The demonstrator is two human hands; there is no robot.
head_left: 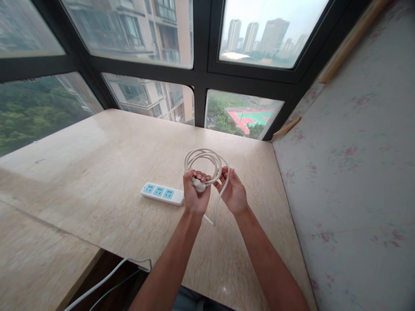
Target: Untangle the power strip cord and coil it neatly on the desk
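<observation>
A white power cord (pixel 205 152) is wound into several loops above the stone-look sill. My left hand (pixel 198 196) is closed around the lower left of the coil, with the white plug (pixel 199 185) at its palm. On the coil's right side, the fingers of my right hand (pixel 234 192) pinch the cord. From there a length of cord hangs down and bends toward the left, passing behind my left wrist. Left of my left hand lies a white power strip (pixel 162 193) with three blue socket faces; its right end is partly hidden by the hand.
The marble-patterned sill (pixel 97 172) runs up to dark-framed windows (pixel 200 86). A flower-papered wall (pixel 350 181) borders it on the right. White cables (pixel 106 276) hang over the dark gap at the lower left, beside another marble-patterned slab (pixel 35 259).
</observation>
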